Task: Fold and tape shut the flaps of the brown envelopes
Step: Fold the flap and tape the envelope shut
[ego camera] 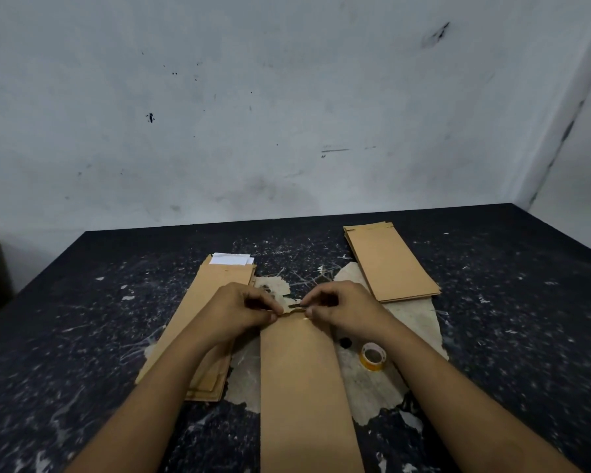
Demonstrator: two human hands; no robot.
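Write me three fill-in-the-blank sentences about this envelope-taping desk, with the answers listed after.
1. Both hands, the left hand and the right hand, pinch the far end of the middle ____.
2. The roll of tape lies on the table beside the person's ____ forearm.
3. White paper sticks out of the top of the envelope stack on the ____ side.

Answers: envelope; right; left

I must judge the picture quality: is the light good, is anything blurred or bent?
Head view: dim, flat light, no glare; soft blur on both hands, left hand and right hand, at the envelope flap; wide-angle lens bends the table edges.
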